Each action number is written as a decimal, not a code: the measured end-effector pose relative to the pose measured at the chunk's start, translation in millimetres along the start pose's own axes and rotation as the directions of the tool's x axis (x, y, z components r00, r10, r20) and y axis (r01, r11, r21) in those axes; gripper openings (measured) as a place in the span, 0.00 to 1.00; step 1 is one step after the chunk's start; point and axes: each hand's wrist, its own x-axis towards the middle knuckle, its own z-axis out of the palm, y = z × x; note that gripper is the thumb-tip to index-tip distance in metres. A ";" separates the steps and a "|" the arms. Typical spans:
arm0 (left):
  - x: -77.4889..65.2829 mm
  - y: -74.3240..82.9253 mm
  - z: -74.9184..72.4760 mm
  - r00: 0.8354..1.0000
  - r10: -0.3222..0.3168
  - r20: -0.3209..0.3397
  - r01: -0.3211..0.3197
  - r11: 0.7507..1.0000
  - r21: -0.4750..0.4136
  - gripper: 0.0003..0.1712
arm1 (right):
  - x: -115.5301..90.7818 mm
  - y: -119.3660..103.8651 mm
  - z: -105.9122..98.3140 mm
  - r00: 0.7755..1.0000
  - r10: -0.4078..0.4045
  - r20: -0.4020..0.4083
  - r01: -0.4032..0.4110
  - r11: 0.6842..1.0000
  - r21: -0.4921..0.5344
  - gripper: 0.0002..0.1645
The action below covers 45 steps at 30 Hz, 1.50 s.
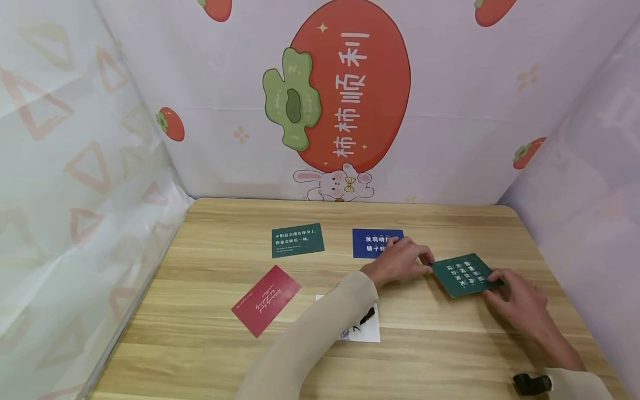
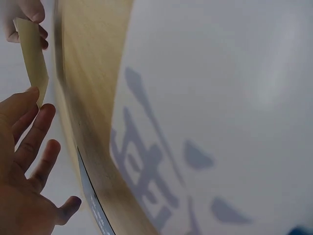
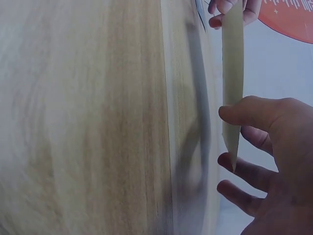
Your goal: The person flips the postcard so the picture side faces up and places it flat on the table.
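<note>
Both hands hold a dark green card (image 1: 462,276) with white writing, raised over the right part of the table. My left hand (image 1: 402,260) pinches its left corner between thumb and finger, the other fingers spread apart. At the opposite end my right hand (image 1: 520,303) grips the card, thumb on one face and fingers on the other. In the right wrist view the card's pale underside (image 3: 233,73) shows nearly edge-on. A blue card (image 1: 369,244) lies behind the left hand, its right end partly hidden by the fingers.
Another green card (image 1: 298,240) lies at the back left of the wooden table (image 1: 200,355). In front of it is a red card (image 1: 266,300), turned askew. A white card (image 1: 369,329) with a drawing is partly covered by the left sleeve. A printed cloth (image 1: 450,111) hangs behind.
</note>
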 end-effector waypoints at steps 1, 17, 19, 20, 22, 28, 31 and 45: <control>-0.3 0.0 0.1 1.000 0.005 0.003 -0.005 1.000 0.006 0.09 | -0.1 0.0 -0.3 1.000 -0.006 0.005 0.006 1.000 0.001 0.21; -1.1 4.0 6.9 0.994 0.066 0.089 -0.075 0.992 0.099 0.17 | -2.7 3.6 0.9 0.998 -0.027 0.060 0.028 0.999 -0.024 0.16; -2.1 5.1 6.8 0.992 0.074 0.098 -0.085 0.990 0.115 0.17 | -3.6 3.5 1.3 0.998 -0.031 0.056 0.032 0.999 -0.028 0.15; -2.3 5.5 7.1 0.992 0.076 0.101 -0.089 0.988 0.123 0.18 | -3.8 3.3 1.4 0.998 -0.031 0.055 0.033 0.999 -0.030 0.15; -2.1 6.2 7.5 0.991 0.084 0.104 -0.098 0.985 0.140 0.18 | -4.2 3.0 1.5 0.998 -0.032 0.054 0.034 0.999 -0.033 0.14; -0.1 6.0 11.6 0.988 0.097 0.121 -0.120 0.973 0.196 0.19 | -6.1 1.5 1.1 0.998 -0.043 0.053 0.046 0.997 -0.055 0.14; 0.7 5.8 13.7 0.986 0.105 0.130 -0.133 0.963 0.234 0.20 | -6.1 0.3 0.7 0.997 -0.043 0.058 0.047 0.996 -0.071 0.14; -2.6 14.2 11.6 0.979 0.146 0.142 -0.194 0.877 0.439 0.21 | -8.1 -0.6 2.8 0.998 -0.037 0.059 0.043 0.994 -0.098 0.13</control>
